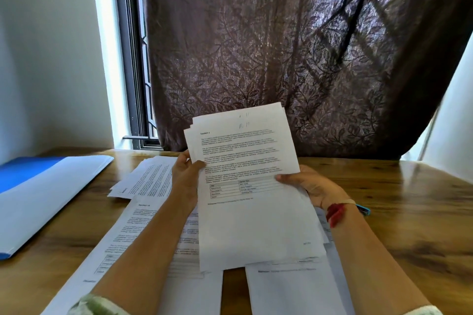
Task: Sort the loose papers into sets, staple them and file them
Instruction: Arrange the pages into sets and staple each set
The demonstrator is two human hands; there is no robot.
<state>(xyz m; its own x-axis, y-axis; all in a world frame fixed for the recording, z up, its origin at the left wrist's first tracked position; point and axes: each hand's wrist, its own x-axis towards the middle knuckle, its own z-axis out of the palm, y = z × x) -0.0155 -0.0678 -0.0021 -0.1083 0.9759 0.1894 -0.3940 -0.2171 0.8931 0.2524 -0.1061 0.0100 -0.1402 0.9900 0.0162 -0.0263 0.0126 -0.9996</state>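
Holding a sheaf of printed papers (250,161) up above the desk (409,212), tilted toward the camera, top edges fanned slightly apart. Gripping its left edge with the left hand (185,174), thumb on the front sheet, fingers curled behind. Pinching its right side with the right hand (307,186), thumb laid across the front beside a small printed table, fingers hidden behind the sheets. Wearing a red band (335,213) on the right wrist. Spread in overlapping layers beneath and around the sheaf, down to the near edge of the desk: more loose papers (143,181). Lying flat at far left, just apart from those: a blue folder (30,174), white showing across its top. Hanging behind the desk: a dark leaf-patterned curtain (281,46), with a barred window (130,59) to its left.
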